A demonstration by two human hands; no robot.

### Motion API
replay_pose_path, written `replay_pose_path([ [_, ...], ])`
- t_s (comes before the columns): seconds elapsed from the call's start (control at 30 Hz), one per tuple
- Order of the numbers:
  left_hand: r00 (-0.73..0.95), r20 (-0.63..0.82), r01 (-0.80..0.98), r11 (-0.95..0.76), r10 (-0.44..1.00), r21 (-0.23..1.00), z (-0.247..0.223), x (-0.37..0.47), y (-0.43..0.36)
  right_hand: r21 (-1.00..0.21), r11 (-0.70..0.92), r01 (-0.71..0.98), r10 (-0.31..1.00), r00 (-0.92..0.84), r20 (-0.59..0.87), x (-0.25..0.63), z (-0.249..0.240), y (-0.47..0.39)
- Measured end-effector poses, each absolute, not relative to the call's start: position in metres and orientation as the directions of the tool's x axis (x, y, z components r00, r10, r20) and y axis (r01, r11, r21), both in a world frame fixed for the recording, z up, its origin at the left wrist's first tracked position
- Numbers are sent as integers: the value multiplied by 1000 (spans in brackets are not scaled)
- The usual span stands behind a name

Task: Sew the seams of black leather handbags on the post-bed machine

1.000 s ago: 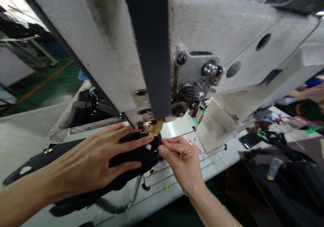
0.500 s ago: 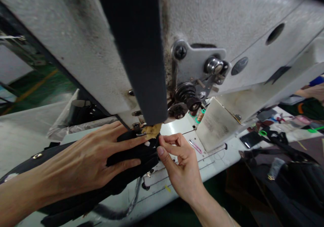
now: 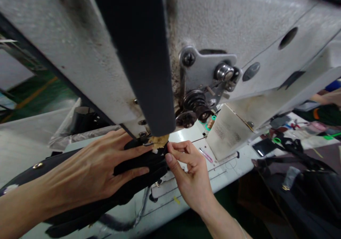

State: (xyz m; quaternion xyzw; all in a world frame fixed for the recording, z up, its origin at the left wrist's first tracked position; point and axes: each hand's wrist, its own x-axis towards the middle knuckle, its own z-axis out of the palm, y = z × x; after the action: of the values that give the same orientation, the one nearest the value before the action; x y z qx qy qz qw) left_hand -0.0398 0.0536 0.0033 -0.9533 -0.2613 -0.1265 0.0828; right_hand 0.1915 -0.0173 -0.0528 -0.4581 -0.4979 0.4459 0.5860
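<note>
Black fabric (image 3: 144, 182) lies bunched under the head of a large grey sewing machine (image 3: 218, 26). My left hand (image 3: 98, 164) rests flat on the fabric with its fingers spread, the index fingertip close to a tan piece (image 3: 160, 141) below the dark bar. My right hand (image 3: 190, 175) pinches the fabric's right edge between thumb and forefinger. The needle area is hidden behind the bar and the machine head.
Behind my right hand, a pink-handled tool (image 3: 206, 155) and a thread spool (image 3: 211, 122) are on the pale table (image 3: 226, 177). Farther right are a phone (image 3: 263, 147), a black bag (image 3: 314, 193) and another person's arm (image 3: 329, 97).
The view has shifted slightly, and the machine head sits a little lower and further left in it. Both hands keep nearly the same pose on the fabric.
</note>
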Motion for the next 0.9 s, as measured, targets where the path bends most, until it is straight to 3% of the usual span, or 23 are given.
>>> replay_pose_path([
  [0.13,836,266,521,-847,480,-109,2,-40,56,-973,119,-198,989,110,99,191,-57,-12],
  [0.3,821,274,539,-838,501,-83,-2,-43,55,-858,-67,-509,987,89,-131,186,-54,-12],
  [0.53,777,209,610,-792,594,-16,-10,-43,50,-695,-255,-672,928,31,-371,179,-47,-10],
  [0.67,810,197,564,-826,553,2,-11,-44,53,-634,-296,-714,916,-24,-400,178,-44,-5],
  [0.9,837,230,522,-851,497,-60,-15,-47,54,-681,-212,-701,936,55,-347,165,-44,-3],
])
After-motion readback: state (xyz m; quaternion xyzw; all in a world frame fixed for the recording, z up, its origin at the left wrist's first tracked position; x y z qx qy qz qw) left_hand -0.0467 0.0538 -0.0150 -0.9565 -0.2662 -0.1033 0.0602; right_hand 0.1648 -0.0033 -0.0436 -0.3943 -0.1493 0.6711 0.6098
